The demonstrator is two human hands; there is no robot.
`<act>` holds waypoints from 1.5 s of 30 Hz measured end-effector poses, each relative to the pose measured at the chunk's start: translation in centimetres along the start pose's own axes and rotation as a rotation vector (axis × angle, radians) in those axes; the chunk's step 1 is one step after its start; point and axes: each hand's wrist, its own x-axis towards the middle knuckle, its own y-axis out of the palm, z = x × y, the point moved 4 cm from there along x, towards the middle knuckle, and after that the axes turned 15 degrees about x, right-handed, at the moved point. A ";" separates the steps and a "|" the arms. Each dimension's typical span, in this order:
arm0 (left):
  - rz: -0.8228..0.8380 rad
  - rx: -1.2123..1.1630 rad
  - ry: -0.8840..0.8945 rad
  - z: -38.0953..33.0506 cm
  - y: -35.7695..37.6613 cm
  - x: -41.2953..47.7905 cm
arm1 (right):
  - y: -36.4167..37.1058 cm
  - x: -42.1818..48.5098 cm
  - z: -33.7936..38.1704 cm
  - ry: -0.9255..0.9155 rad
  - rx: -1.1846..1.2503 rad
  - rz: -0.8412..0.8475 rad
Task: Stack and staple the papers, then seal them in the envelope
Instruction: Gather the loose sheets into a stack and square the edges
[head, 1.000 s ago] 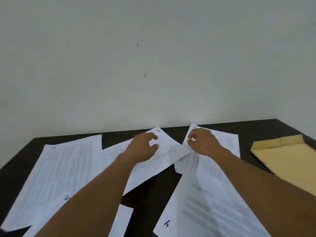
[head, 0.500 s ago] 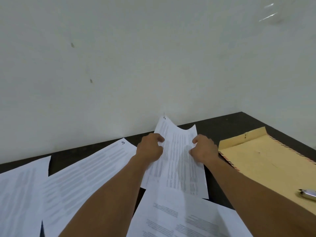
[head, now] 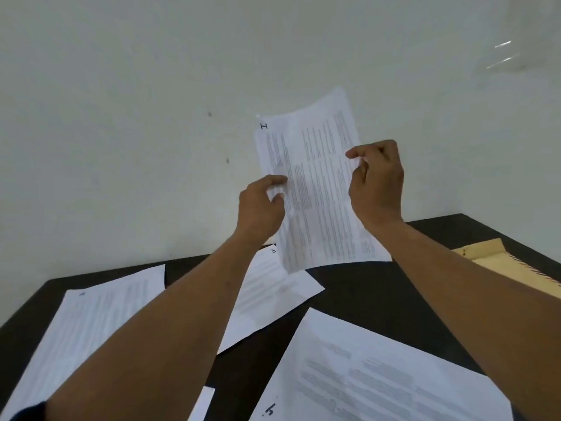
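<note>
2 raised hands, left hand (head: 261, 202) and right hand (head: 376, 177), pinch printed sheet (head: 315, 189).

Held sheet (head: 315, 189): thin white paper, matt, fine grey print, soft crease running its length; flat sheets (head: 364, 375) look the same matt white paper. Table (head: 364, 287): near-black top, smooth, dull with only a faint sheen. Envelope (head: 485, 253): tan paper, matt, red-and-blue striped edge; wall (head: 121, 117): pale painted finish, matt, 2 small dark specks.
</note>
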 end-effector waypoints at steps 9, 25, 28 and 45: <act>0.090 0.057 -0.372 14.5 -15.5 -9.2 | 12.8 -10.4 6.6 0.836 0.344 0.616; -0.102 -0.119 -0.903 32.8 -29.3 -26.3 | 27.3 -30.5 16.7 0.523 -0.312 1.195; -0.108 -0.145 -0.899 33.6 -28.0 -26.2 | 27.8 -30.4 16.3 0.556 -0.306 1.150; -0.148 0.196 -0.836 34.1 -25.0 -24.9 | 28.8 -31.6 16.9 0.412 -0.226 1.013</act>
